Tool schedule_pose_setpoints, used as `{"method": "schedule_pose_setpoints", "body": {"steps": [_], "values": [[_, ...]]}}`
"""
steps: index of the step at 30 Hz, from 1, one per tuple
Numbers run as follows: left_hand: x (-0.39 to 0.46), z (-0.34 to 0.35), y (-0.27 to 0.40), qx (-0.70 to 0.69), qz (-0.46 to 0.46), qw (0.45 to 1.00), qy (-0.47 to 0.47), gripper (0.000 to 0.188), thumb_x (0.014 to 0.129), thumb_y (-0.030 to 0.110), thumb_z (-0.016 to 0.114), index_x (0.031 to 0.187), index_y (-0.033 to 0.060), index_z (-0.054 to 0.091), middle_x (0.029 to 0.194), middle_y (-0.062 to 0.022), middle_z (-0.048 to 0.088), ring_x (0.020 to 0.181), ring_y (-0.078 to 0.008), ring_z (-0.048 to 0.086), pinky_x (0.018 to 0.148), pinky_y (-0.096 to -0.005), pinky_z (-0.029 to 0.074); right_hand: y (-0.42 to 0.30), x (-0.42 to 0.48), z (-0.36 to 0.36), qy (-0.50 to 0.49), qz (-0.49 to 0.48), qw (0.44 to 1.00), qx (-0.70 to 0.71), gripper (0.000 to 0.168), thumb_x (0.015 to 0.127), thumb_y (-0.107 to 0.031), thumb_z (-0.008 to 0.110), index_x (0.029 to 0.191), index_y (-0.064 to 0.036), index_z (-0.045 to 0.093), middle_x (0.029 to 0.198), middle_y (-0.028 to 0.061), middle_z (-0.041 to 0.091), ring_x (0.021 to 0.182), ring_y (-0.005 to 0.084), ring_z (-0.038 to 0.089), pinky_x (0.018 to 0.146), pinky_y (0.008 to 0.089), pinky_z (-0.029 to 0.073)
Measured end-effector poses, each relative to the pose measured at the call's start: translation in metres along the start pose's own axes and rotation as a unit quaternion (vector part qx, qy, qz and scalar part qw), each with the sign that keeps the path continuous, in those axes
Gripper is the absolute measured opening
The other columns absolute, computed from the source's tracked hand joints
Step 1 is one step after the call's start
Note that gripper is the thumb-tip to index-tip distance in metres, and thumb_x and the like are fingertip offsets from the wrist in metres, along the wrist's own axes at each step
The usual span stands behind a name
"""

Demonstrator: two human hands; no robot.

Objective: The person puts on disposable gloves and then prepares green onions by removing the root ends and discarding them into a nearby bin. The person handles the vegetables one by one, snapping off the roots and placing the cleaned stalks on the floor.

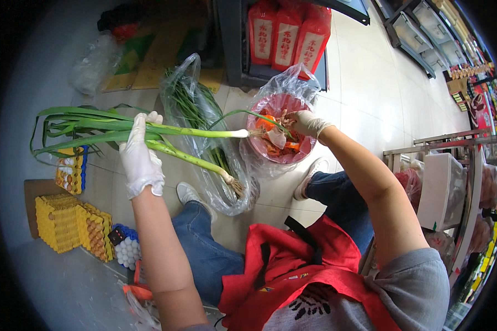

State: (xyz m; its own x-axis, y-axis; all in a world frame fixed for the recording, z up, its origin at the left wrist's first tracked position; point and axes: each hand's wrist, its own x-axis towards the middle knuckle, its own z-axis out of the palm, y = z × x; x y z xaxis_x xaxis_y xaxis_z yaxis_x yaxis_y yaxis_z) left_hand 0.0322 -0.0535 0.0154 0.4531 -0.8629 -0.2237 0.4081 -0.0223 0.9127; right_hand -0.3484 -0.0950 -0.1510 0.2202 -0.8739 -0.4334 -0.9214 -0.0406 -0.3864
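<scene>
My gloved left hand (141, 153) holds several green onion stalks (190, 131) with long leaves to the left and white root ends to the right. One root end reaches the rim of a red bin (252, 142) lined with clear plastic. Over the bin, my gloved right hand (308, 123) has its fingers bent around brownish, root-like scraps (288, 120). Orange wrappers (292, 145) and other waste lie inside the bin. Under the stalks, a long clear plastic bag (232, 202) of thin green vegetables (190, 101) lies on the floor.
Stacked yellow egg trays (60, 221) stand at the left, with white eggs (127, 251) beside them. Red packages (283, 35) sit on a dark shelf (236, 53) beyond the bin. A metal rack (474, 182) holding a white container (439, 192) is at the right. My shoes flank the bag and bin.
</scene>
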Motion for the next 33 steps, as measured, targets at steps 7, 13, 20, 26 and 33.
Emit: {"method": "schedule_pose_setpoints", "body": {"steps": [7, 13, 20, 26, 33], "values": [[0.011, -0.024, 0.004, -0.058, -0.007, 0.998, 0.006, 0.022, 0.094, 0.011, 0.061, 0.111, -0.0017, 0.056, 0.102, -0.0145, 0.064, 0.098, -0.0256, 0.065, 0.093, -0.0372, 0.051, -0.001, 0.023, 0.029, 0.114, -0.207, 0.972, 0.012, 0.033, 0.078, -0.010, 0.061, 0.110, -0.013, 0.070, 0.119, 0.0195, 0.063, 0.118, 0.0337, 0.056, 0.096, 0.0369, 0.048], [0.021, -0.036, 0.014, -0.091, -0.035, 0.995, 0.029, 0.021, 0.093, 0.015, 0.063, 0.108, 0.0019, 0.057, 0.104, -0.0106, 0.062, 0.100, -0.0232, 0.063, 0.098, -0.0419, 0.049, -0.007, 0.059, 0.084, 0.030, -0.137, 0.990, -0.017, 0.039, 0.080, -0.024, 0.060, 0.118, -0.013, 0.065, 0.136, 0.0107, 0.052, 0.125, 0.0358, 0.050, 0.112, 0.0534, 0.028], [0.033, -0.051, 0.025, -0.114, -0.044, 0.991, 0.050, 0.016, 0.092, 0.015, 0.062, 0.104, 0.0046, 0.058, 0.096, -0.0053, 0.063, 0.092, -0.0167, 0.062, 0.098, -0.0411, 0.046, 0.011, 0.086, 0.104, -0.302, 0.078, 0.917, -0.249, 0.061, 0.090, -0.049, 0.043, 0.134, -0.007, 0.047, 0.140, 0.0231, 0.046, 0.132, 0.0436, 0.038, 0.110, 0.0629, 0.020], [0.039, -0.057, 0.033, -0.142, -0.038, 0.986, 0.084, 0.016, 0.093, 0.015, 0.061, 0.105, 0.0043, 0.059, 0.097, -0.0055, 0.064, 0.096, -0.0184, 0.062, 0.099, -0.0454, 0.045, 0.004, 0.080, 0.142, -0.317, 0.105, 0.920, -0.207, 0.052, 0.088, -0.042, 0.048, 0.122, -0.004, 0.056, 0.130, 0.0210, 0.055, 0.119, 0.0371, 0.051, 0.102, 0.0533, 0.035], [0.054, -0.068, 0.032, -0.231, -0.088, 0.969, 0.013, 0.016, 0.091, 0.014, 0.059, 0.104, 0.0046, 0.059, 0.099, -0.0060, 0.064, 0.096, -0.0216, 0.061, 0.101, -0.0492, 0.039, 0.023, 0.076, 0.076, -0.325, -0.152, 0.897, -0.259, 0.040, 0.087, -0.034, 0.054, 0.111, -0.003, 0.067, 0.113, 0.0172, 0.065, 0.102, 0.0307, 0.064, 0.091, 0.0455, 0.049]]}}
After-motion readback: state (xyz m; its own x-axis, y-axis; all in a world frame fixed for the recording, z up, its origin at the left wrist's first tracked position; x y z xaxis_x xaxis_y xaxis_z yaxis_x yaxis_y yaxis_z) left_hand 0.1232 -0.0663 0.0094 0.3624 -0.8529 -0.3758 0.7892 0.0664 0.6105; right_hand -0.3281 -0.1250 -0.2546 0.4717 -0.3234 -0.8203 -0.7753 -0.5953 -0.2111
